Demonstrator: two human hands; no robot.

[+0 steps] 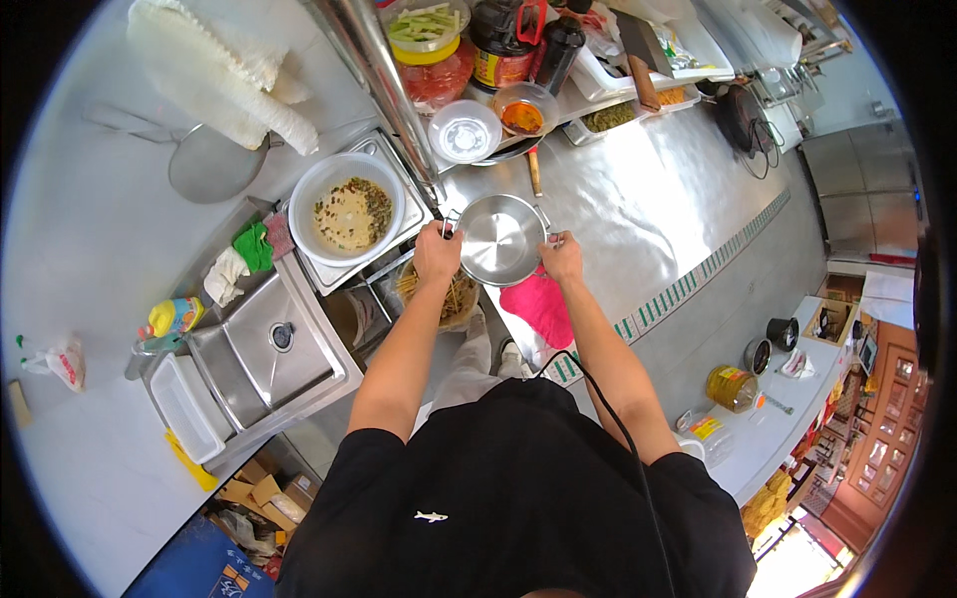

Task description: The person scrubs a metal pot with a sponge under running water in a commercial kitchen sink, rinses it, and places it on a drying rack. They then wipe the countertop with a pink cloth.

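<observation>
Between my two hands is a shallow stainless steel pot (499, 243) with a loop handle on each side; its inside holds no food. My left hand (437, 254) grips the left handle, and my right hand (561, 256) grips the right one. Just beyond the pot, a wooden-handled tool (534, 173) lies on the steel counter (598, 194). A pink cloth (540, 306) is on the counter's near edge, below my right hand. Left of my left hand stands a white plastic basin (299, 224) with a pale, speckled food mixture. Under my left forearm, a container of skewers (467, 303) is partly hidden.
A steel sink (288, 351) lies at left, with a green cloth (253, 247) on its rim. A metal pipe (385, 90) rises beyond the basin. Clear plastic bowls (465, 133), jars and a cleaver (643, 60) crowd the far side. A dark cable (628, 433) crosses my right arm.
</observation>
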